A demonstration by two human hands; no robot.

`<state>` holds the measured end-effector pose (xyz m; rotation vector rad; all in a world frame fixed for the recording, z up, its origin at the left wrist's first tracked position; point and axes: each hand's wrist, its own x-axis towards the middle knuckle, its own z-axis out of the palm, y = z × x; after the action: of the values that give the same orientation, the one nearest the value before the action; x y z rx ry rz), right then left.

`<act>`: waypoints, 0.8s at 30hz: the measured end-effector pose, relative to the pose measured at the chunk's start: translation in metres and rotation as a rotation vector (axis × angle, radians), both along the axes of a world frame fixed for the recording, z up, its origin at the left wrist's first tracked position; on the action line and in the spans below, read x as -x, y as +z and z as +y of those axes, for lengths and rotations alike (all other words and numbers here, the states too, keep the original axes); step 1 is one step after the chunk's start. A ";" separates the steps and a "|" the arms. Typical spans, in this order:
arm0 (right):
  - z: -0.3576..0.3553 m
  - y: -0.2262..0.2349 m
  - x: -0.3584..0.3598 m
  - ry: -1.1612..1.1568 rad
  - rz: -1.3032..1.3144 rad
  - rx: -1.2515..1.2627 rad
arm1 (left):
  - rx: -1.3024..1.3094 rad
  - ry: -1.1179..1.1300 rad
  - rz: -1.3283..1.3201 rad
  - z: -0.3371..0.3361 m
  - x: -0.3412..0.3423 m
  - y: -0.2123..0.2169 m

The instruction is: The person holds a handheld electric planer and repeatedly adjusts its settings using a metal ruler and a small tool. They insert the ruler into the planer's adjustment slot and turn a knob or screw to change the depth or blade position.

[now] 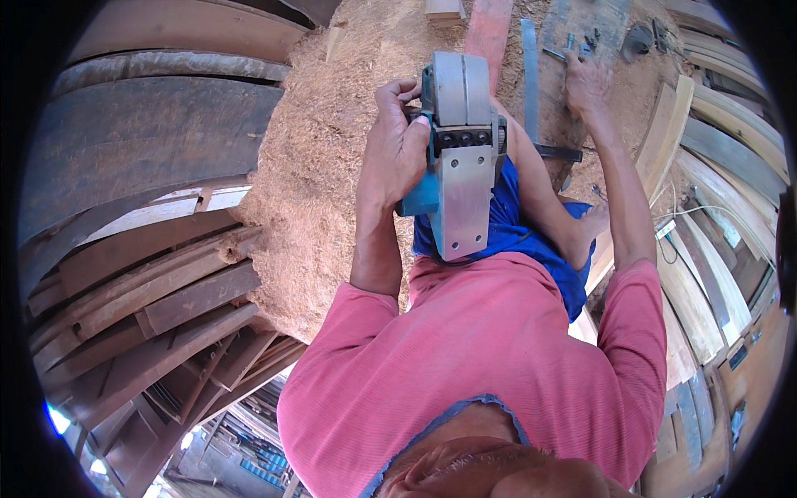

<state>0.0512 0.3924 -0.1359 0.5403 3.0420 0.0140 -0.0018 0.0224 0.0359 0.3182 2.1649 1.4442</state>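
My left hand grips a teal electric hand planer by its side. The planer is turned over, its metal sole facing up and its dark cutter drum with bolts showing. It is above my lap, over the blue shorts. My right hand reaches far out to the right, fingers bent down among small metal tools. A T-shaped wrench shows at its fingertips; whether they grasp it is hidden.
Wood shavings cover the ground. A long metal strip and a reddish board lie ahead. A dark clamp-like bar is beside my leg. Stacked planks stand left, more boards right.
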 end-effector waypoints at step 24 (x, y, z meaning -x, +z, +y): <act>-0.102 0.127 -0.095 -0.332 0.432 1.446 | -0.077 -0.002 0.408 -0.007 -0.004 -0.009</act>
<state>0.1459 0.2907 -0.0094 0.8384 2.2411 -2.2124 0.0022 0.0154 0.0265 0.6953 2.4212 1.5715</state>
